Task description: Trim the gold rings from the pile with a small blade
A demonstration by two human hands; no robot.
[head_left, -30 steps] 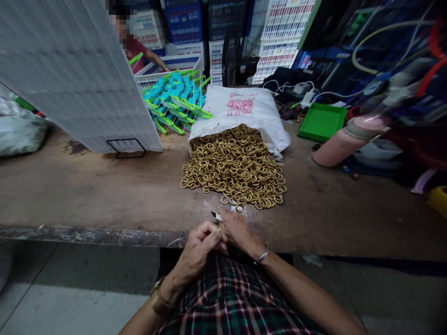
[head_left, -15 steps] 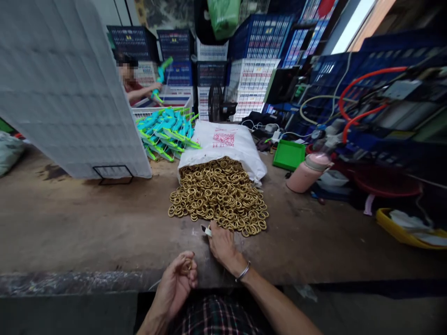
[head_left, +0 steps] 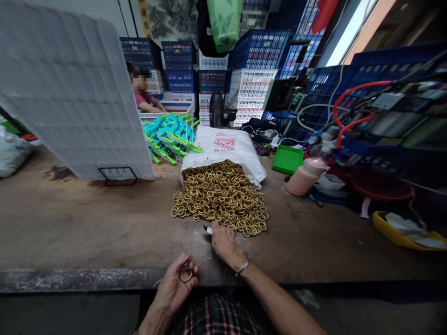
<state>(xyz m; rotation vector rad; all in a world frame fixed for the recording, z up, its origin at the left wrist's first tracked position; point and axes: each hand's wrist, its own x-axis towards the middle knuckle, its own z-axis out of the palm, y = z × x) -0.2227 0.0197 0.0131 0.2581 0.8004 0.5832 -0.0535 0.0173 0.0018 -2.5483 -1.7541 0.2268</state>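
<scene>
Near the table's front edge, my left hand [head_left: 179, 282] is closed on a brass-coloured ring [head_left: 186, 275], held at its fingertips with the palm turned up. My right hand [head_left: 226, 242] grips a utility knife [head_left: 208, 230]; its dark slanted blade points left and the pale handle runs under the fingers. The fingers of that hand are at the front edge of a heap of brass-coloured rings [head_left: 223, 195], and whether they also touch a ring is hidden. Those rings spill from the mouth of a white woven sack [head_left: 233, 142] lying on the table.
A white padded panel [head_left: 84, 102] stands at left on a black wire stand [head_left: 118, 176]. Turquoise and green pieces [head_left: 171, 132] are piled behind, near a co-worker [head_left: 146, 100]. At right are a green tray [head_left: 288, 159], a pink bottle [head_left: 305, 177] and a yellow basket [head_left: 401, 232].
The ring in my left hand has turned to face me and shows more fully. My right hand has barely moved. The co-worker's arm has lowered, and the turquoise piece it held up is gone from there.
</scene>
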